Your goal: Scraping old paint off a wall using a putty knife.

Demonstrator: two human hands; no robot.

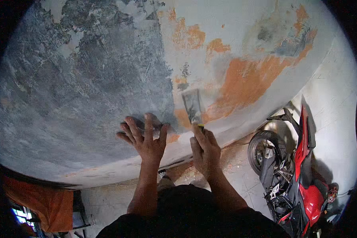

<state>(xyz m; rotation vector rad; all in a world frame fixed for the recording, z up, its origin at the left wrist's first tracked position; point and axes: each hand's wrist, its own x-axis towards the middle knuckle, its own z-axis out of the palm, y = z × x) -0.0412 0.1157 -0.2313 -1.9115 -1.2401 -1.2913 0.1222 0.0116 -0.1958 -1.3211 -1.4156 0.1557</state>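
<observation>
Before me rises a wall [107, 74], dark grey and patchy on the left, pale with orange patches on the right. My left hand [147, 139] is spread, fingers apart, at the lower part of the grey area and holds nothing; its shadow falls close by, and I cannot tell how firmly it touches. In my right hand [206, 151] is a paint scraper [192, 104], gripped by its handle, which shows a bit of yellow. The flat metal blade points up the wall, over the pale strip beside the grey edge, and is slightly blurred. Most of the handle is hidden by my fingers.
A red and black motorcycle [306, 178] stands at the right, near the adjoining white wall [333, 113]. Pale floor tiles [241, 166] with scattered debris lie at the wall's foot. At lower left hangs an orange cloth [47, 205], with dark objects beside it.
</observation>
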